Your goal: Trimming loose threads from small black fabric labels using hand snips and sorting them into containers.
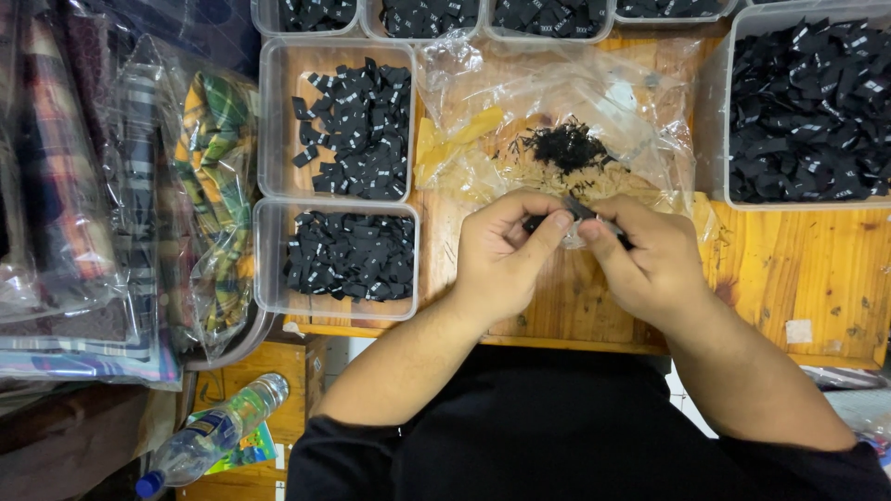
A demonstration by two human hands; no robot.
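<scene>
My left hand (501, 255) and my right hand (645, 260) meet over the wooden table (789, 269), fingertips together. Between them they pinch a small black label (577, 210) with what looks like a bit of clear plastic; both hands touch it. Just beyond the hands lies a crumpled clear plastic bag (557, 102) holding a heap of tiny black pieces (564, 147) and some yellow strips (455, 134).
Clear plastic trays of black labels stand around: two at the left (269, 121) (269, 269), a large one at the right (719, 111), several along the back. Bagged plaid fabrics (121, 204) pile at far left. A plastic water bottle (209, 436) lies below the table.
</scene>
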